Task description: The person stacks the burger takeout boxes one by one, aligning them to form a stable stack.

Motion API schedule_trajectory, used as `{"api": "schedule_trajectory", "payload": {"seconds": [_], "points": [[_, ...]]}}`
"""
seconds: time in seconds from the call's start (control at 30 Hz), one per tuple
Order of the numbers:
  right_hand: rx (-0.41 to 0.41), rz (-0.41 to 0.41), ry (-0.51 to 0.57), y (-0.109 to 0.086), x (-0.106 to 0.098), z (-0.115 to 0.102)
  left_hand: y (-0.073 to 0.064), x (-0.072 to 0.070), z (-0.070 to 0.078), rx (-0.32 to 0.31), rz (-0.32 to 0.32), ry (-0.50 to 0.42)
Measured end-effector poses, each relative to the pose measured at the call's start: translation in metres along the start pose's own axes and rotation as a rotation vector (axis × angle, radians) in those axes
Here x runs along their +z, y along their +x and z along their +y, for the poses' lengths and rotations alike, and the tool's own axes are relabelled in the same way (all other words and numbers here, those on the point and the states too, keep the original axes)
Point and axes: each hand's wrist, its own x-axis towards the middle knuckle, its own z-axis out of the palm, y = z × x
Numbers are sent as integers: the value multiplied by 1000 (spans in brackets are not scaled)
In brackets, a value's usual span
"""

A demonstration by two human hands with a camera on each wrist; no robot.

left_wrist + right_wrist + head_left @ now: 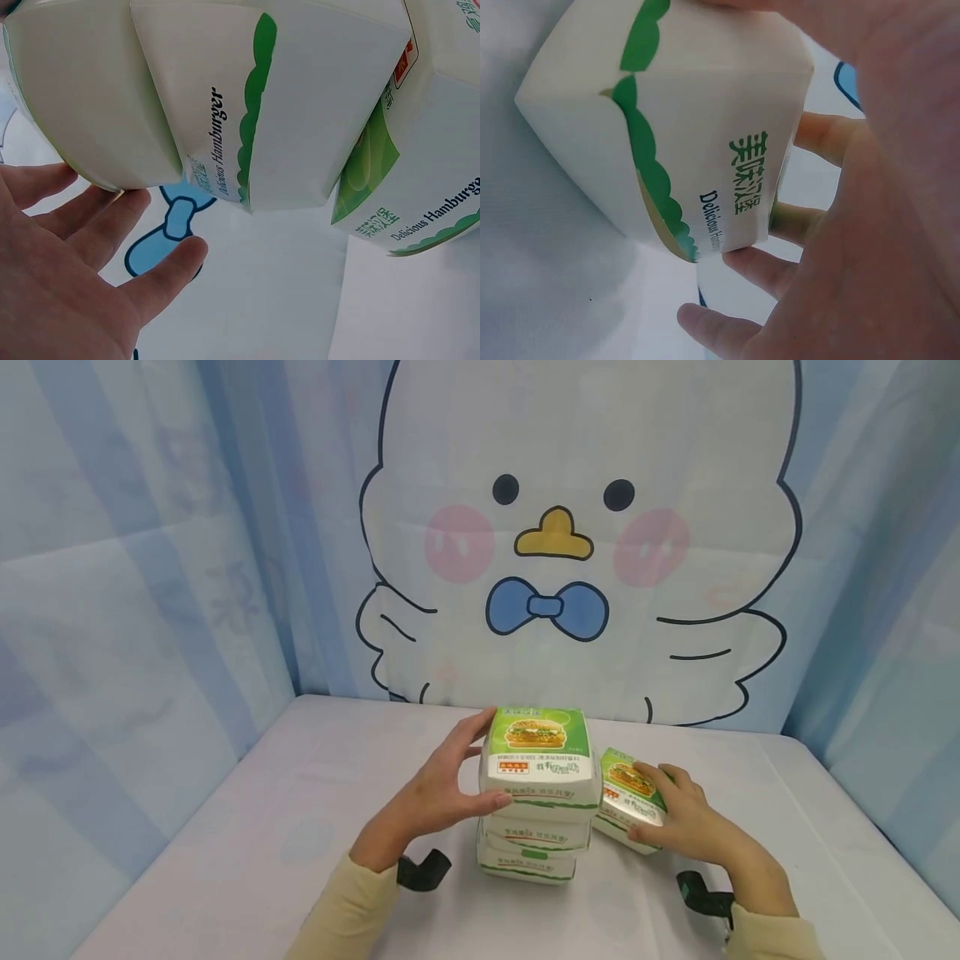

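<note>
Hamburger boxes of white and green card stand in a stack, with a burger picture on the lid of the top box (537,789). My left hand (438,785) holds that top box at its left side, thumb along the front and fingers toward the back. Under it show the middle box (536,835) and the bottom box (528,866), slightly out of line. Just right of the stack, my right hand (690,822) grips another hamburger box (618,806), which sits at an angle. The right wrist view shows fingertips along the edge of this box (705,142).
A white cloth (247,852) covers the table. Behind it hangs a curtain (547,677) with a cartoon bird, and blue striped curtains (135,610) close in the sides. Each wrist carries a black camera mount (423,871).
</note>
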Motion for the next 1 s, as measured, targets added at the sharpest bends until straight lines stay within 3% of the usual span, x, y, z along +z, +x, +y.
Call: {"api": "schedule_trajectory", "payload": {"seconds": [0.27, 1.0], "points": [[-6, 20, -12, -2, -6, 1, 1, -2, 0, -5, -1, 13], [-41, 241, 93, -16, -38, -7, 2, -3, -1, 9, -5, 54]]}}
